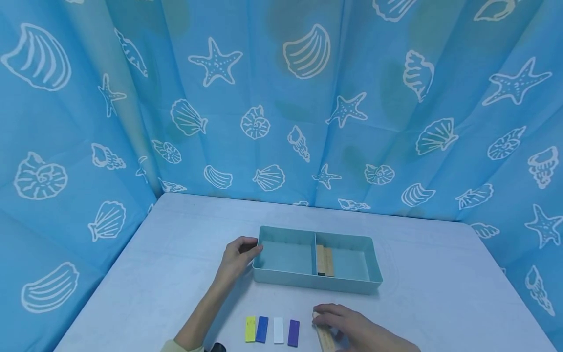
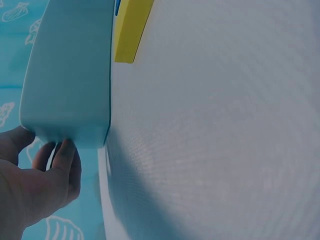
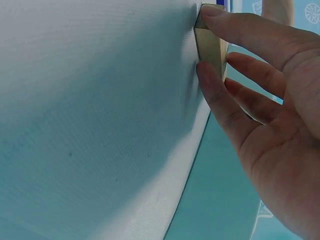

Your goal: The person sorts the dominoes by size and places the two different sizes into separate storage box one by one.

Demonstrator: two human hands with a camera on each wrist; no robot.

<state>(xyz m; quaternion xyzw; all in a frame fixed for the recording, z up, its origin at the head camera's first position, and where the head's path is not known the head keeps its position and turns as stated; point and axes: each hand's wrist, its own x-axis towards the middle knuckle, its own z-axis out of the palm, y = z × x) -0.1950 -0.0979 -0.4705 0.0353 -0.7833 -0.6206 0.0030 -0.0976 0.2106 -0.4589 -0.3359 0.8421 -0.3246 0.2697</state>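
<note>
Left hand [image 1: 236, 258] grips the divided tray's [image 1: 308, 280] end; right hand [image 1: 357, 328] pinches the wooden block [image 1: 324, 337] between fingertips. Keep tray braced, pressure even.

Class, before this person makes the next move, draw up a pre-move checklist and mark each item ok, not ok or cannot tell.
1. Tray steadied: ok; the left hand holds its left end.
2. Wooden piece in grip: ok; the right hand has it.
3. Wooden piece lifted off the table: cannot tell; its underside is hidden.
4. Room in the right compartment: ok; bare floor shows right of the wooden strips by the divider.
5. Purple block clear of the right hand: ok; a gap shows between them.
6. One hand free: not ok; both are occupied.
</note>
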